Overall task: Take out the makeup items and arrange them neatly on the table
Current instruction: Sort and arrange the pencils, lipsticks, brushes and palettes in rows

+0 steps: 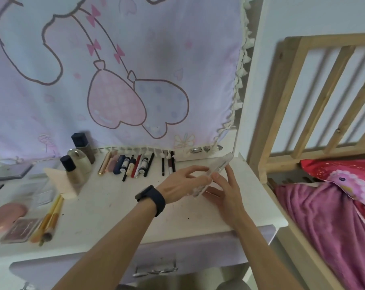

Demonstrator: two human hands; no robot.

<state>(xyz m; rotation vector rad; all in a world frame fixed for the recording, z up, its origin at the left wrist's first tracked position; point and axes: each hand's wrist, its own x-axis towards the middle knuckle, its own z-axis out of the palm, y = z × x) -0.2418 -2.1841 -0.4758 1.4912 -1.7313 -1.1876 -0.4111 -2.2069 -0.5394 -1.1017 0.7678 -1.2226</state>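
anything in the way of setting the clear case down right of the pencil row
Nothing visible does. Left hand and right hand hold the clear case over bare table, just right of the last pencils in the row; that patch shows no item.

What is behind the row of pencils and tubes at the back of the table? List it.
The fringed hem of the hanging cartoon cloth, its tassels drooping among the far ends of the row. Whatever stands behind the cloth is covered.
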